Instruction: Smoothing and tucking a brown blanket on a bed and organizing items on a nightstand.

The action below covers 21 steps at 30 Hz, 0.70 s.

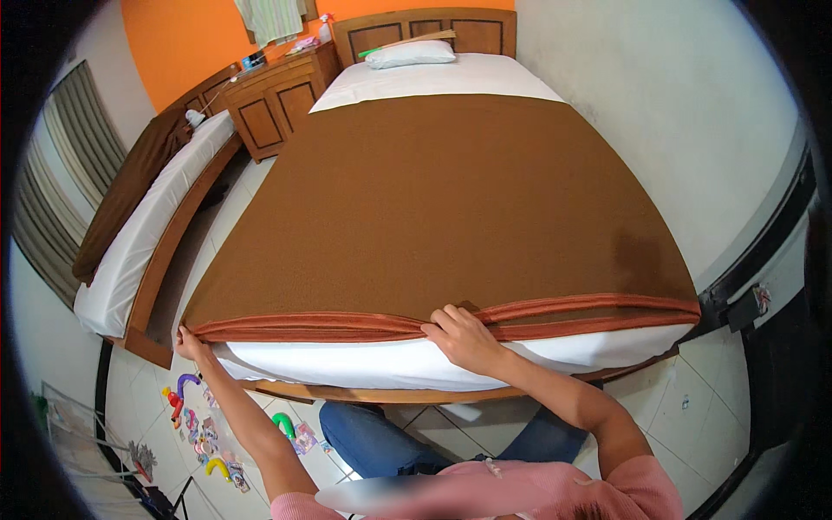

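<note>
A brown blanket [433, 195] lies spread over the bed in front of me, its rust-red edge [589, 315] doubled in bands along the near end, above the white sheet [321, 359]. My left hand [190, 344] is closed on the blanket's edge at the near left corner. My right hand [459, 340] grips the same edge near the middle, fingers curled over the bands where they bunch slightly. The bed's white far end shows beyond the blanket, with a white pillow [407, 55] on it.
A second bed [136, 286] with a brown cover stands left, beside a wooden cabinet [269, 113]. Balloons and small packets [217, 468] litter the floor at lower left, near a metal stand [185, 498]. A pale wall [659, 104] runs along the bed's right.
</note>
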Each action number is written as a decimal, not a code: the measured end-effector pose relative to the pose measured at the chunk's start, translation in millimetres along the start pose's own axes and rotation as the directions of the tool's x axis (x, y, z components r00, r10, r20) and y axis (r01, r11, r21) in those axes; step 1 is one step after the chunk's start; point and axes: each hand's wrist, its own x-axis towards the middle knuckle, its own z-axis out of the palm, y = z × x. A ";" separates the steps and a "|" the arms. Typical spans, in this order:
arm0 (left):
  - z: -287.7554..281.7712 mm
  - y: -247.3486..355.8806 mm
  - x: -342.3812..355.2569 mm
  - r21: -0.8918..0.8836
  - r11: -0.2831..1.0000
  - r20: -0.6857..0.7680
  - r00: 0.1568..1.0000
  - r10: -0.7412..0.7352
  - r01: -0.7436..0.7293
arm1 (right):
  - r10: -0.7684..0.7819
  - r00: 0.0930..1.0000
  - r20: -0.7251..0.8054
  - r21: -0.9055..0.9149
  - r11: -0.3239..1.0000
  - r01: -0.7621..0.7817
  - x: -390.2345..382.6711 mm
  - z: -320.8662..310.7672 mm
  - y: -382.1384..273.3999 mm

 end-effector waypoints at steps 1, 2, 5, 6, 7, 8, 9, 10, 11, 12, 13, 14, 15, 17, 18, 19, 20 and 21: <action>-12.9 3.8 11.4 0.003 1.000 0.003 1.000 0.015 -0.015 | -0.017 1.000 0.003 0.023 1.000 0.017 4.1 0.6 -4.0; -29.8 16.4 36.5 0.116 0.993 -0.020 1.000 0.000 0.003 | -0.044 0.999 -0.011 0.055 0.997 0.045 11.4 -1.6 -9.6; -24.9 27.0 59.1 0.513 0.857 0.032 0.996 -0.079 0.051 | -0.006 0.998 -0.062 0.131 0.991 0.014 14.4 -4.0 -12.4; -21.9 32.8 62.5 0.428 0.903 0.068 0.995 -0.076 0.039 | 0.011 0.995 -0.096 0.136 0.991 0.002 16.2 -5.8 -13.3; -25.1 42.6 69.4 0.342 0.939 0.104 0.993 -0.061 0.022 | 0.026 0.994 -0.108 0.132 0.991 -0.011 17.4 -6.1 -14.5; -28.1 41.9 65.3 0.259 0.966 0.070 0.997 -0.014 -0.004 | 0.031 0.999 -0.026 0.125 0.992 -0.028 16.4 -4.6 -13.6; -28.3 45.2 61.9 0.178 0.984 0.027 0.999 0.027 -0.032 | 0.036 0.998 0.059 0.121 0.992 -0.042 16.2 -2.4 -13.2; -17.2 31.6 37.4 0.332 0.940 -0.017 0.996 0.090 -0.079 | 0.019 0.999 0.046 0.128 0.992 -0.025 10.7 0.8 -9.8; -10.9 25.0 16.1 0.482 0.866 -0.048 0.983 0.178 -0.134 | 0.047 0.997 0.067 0.103 0.993 -0.054 5.9 2.2 -11.9; -32.1 43.7 38.7 0.544 0.814 -0.097 0.948 0.302 -0.204 | 0.003 0.998 0.057 0.138 0.990 -0.011 11.3 0.9 -26.0; -50.1 54.6 59.5 0.601 0.757 -0.135 0.901 0.412 -0.256 | -0.034 0.998 0.051 0.161 0.987 0.026 13.3 -2.3 -34.9; -23.7 0.8 -4.9 0.605 0.796 -0.144 0.982 0.119 -0.008 | 0.052 0.991 0.125 0.099 0.993 -0.064 -4.9 7.0 -20.3; -67.6 8.7 31.3 0.611 0.790 -0.155 0.973 0.172 -0.042 | 0.025 0.995 0.094 0.137 0.990 -0.037 1.4 4.2 -26.9; -94.6 31.5 84.5 0.659 0.750 0.203 0.973 -0.105 -0.057 | -0.021 0.996 -0.082 0.223 0.974 0.039 11.7 -4.4 -33.1; -90.2 20.4 82.9 0.660 0.750 0.210 0.971 -0.118 -0.052 | -0.010 0.997 -0.074 0.216 0.976 0.026 8.8 -6.0 -31.7; -90.8 17.0 81.5 0.702 0.709 0.257 0.950 -0.176 -0.058 | 0.004 0.997 -0.077 0.275 0.961 0.018 6.4 -9.0 -32.1; -92.0 22.1 82.6 0.742 0.666 0.297 0.927 -0.227 -0.075 | 0.014 0.996 -0.087 0.339 0.941 0.017 4.0 -12.5 -32.2; -92.1 35.2 86.9 0.747 0.660 0.290 0.933 -0.213 -0.082 | 0.007 0.995 -0.095 0.354 0.935 0.027 0.2 -16.7 -29.7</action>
